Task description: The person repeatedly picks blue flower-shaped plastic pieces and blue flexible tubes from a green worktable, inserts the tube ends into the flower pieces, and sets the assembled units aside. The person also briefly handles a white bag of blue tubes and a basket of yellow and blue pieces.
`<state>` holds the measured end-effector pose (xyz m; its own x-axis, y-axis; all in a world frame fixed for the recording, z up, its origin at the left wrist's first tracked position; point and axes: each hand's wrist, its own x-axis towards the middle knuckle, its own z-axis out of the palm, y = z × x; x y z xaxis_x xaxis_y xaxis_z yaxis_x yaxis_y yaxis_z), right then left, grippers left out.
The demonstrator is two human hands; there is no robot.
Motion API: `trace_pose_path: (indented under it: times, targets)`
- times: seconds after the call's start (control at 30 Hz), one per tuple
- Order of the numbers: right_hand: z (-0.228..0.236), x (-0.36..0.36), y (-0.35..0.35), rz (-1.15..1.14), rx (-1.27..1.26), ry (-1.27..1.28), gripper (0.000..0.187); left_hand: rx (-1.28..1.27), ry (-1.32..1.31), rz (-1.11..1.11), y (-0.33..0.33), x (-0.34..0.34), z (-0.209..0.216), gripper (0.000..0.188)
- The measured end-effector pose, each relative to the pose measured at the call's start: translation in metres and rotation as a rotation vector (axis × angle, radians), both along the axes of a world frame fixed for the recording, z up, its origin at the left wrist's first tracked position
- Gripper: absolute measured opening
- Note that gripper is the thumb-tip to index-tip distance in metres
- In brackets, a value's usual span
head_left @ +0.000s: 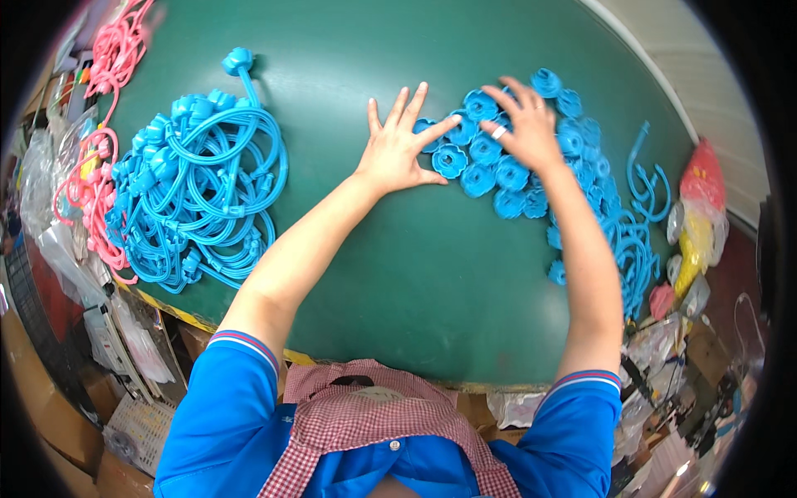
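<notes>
Several blue flower-shaped plastic pieces (477, 180) lie in a loose spread on the green table (398, 290), right of the middle. My left hand (397, 149) is open at the left edge of this spread, fingers stretched out, with the thumb and index finger by the nearest pieces. Over the upper part of the spread is my right hand (529, 129), its fingers apart and slightly blurred, with a ring on one finger. Neither hand visibly holds a piece. My right forearm hides part of the blue pieces.
On the left lies a big tangled heap of blue looped tubes with flower-shaped ends (212, 183). Pink tubes (100, 191) lie along the left edge. Curved blue tube pieces (635, 257) are at the right, near bagged red and yellow items (701, 207). My checked apron (374, 415) meets the near edge.
</notes>
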<state>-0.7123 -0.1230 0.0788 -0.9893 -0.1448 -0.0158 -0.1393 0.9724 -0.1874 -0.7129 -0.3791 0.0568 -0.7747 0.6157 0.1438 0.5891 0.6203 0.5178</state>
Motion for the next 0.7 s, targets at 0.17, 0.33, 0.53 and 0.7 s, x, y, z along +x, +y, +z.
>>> trace_pose_path:
  times: [0.17, 0.33, 0.53, 0.7]
  targets:
    - [0.001, 0.094, -0.014, -0.035, -0.01, -0.034, 0.049, -0.111, -0.075, -0.294, 0.007, 0.069, 0.003, 0.091]
    - [-0.001, 0.179, -0.027, -0.014, -0.05, -0.068, 0.048, -0.119, -0.199, -0.254, 0.002, 0.172, 0.012, 0.086]
    - [0.051, 0.286, -0.003, -0.093, -0.228, 0.157, 0.044, -0.098, -0.359, -0.225, 0.007, 0.238, 0.033, 0.078]
    - [0.036, 0.434, 0.145, -0.746, -0.048, 0.262, 0.026, -0.018, -0.484, -0.179, 0.014, 0.276, 0.039, 0.081]
